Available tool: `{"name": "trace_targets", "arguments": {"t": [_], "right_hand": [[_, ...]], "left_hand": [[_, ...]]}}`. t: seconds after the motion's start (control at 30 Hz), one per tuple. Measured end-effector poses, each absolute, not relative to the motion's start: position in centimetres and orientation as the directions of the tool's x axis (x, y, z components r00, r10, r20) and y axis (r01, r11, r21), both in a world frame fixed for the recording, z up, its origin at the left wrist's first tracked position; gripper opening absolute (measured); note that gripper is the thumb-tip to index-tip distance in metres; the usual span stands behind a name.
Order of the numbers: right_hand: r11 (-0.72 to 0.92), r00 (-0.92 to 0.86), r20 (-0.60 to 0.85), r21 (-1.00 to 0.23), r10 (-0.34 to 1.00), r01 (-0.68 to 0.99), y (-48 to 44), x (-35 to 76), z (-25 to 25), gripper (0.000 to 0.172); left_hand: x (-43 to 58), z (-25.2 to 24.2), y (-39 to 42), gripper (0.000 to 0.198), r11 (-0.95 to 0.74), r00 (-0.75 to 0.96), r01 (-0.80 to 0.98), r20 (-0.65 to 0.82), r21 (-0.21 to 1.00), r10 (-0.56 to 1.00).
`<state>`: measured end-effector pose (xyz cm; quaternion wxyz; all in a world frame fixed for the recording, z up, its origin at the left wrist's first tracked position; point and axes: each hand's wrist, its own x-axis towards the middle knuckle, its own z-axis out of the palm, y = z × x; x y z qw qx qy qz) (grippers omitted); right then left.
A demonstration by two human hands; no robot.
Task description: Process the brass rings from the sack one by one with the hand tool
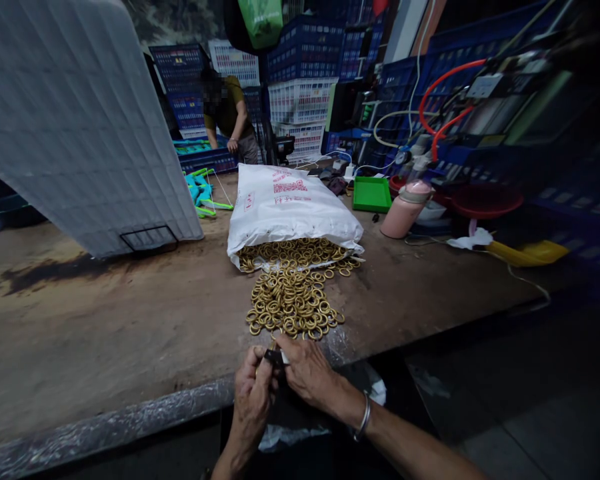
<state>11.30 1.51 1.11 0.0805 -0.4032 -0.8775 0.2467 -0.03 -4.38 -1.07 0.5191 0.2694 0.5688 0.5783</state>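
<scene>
Just over the front edge of the table, my two hands are close together. My left hand (251, 395) is closed, its thumb and fingers pinching a small black piece (274, 358) whose kind I cannot make out. From the other side, my right hand (313, 373) is closed on the same piece, with a small white bit showing by its fingers. Right beyond my fingertips lies a loose heap of brass-coloured rings (295, 303). They spill from the open mouth of a white woven sack (290, 207) lying on its side with red print.
A tall white ribbed panel (95, 127) stands on the left of the table (155, 320). To the right are a green tray (371, 193), a pink bottle (405, 210) and a machine with red hoses (440, 87). Behind, a person (233, 113) leans over a blue crate near stacked crates (303, 100).
</scene>
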Motion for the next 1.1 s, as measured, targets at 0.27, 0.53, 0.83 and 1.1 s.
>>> {"name": "trace_targets", "arguments": {"t": [0.27, 0.53, 0.83, 1.1], "right_hand": [[0.560, -0.660, -0.115, -0.433, 0.742, 0.706, 1.1, 10.8, 1.6, 0.027], [0.515, -0.550, -0.029, -0.310, 0.835, 0.799, 2.9, 11.4, 0.3, 0.027], [0.481, -0.473, 0.095, -0.257, 0.876, 0.838, 3.3, 11.6, -2.1, 0.041], [0.533, -0.497, 0.194, -0.267, 0.846, 0.803, 3.6, 12.1, -3.0, 0.046]], "left_hand": [[0.0, -0.2, -5.4, 0.037, 0.262, -0.328, -0.279, -0.348, 0.924, 0.878], [0.4, 1.8, -7.4, 0.031, 0.335, -0.118, -0.540, -0.464, 0.772, 0.878], [-0.6, 0.7, -6.0, 0.032, 0.320, -0.148, -0.683, -0.553, 0.657, 0.820], [-1.4, -0.7, -4.7, 0.043, 0.325, -0.076, -0.719, -0.534, 0.614, 0.842]]}}
